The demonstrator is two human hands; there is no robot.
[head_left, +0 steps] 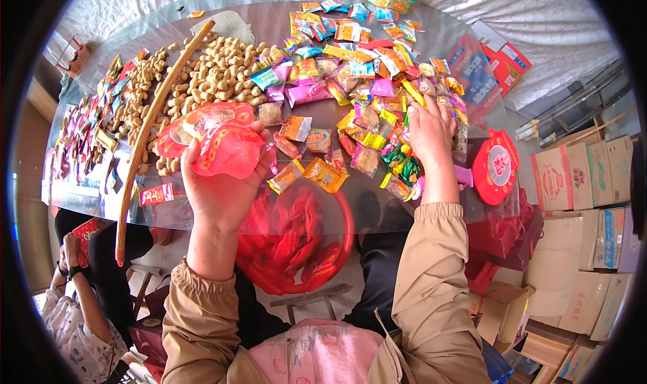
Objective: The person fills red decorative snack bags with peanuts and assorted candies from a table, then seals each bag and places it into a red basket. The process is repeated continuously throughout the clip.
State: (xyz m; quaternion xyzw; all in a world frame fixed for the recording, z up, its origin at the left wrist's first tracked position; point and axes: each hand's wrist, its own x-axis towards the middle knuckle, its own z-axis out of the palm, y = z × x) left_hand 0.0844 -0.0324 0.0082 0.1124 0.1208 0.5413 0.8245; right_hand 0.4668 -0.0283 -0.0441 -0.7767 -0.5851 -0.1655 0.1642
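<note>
My left hand (222, 194) is closed round a red translucent gift bag (232, 148), holding it up above the near edge of the glass table. The bag's top is folded and gaping, and its inside cannot be made out. My right hand (433, 131) lies over the right side of a heap of wrapped snacks (367, 121), fingers stretched forward among the packets. A yellow stick-shaped packet (413, 93) is at its fingertips. Green-wrapped sweets (404, 165) lie beside its wrist. Below the tabletop stands a red basin (350, 229) holding several red packets (290, 239).
A wooden stick (158, 121) crosses the table beside piled peanuts (216, 70), with more sweets (84, 128) at far left. Another red bag (497, 167) lies at the right edge. Cardboard boxes (566, 249) are stacked on the right. Another person (81, 310) sits at lower left.
</note>
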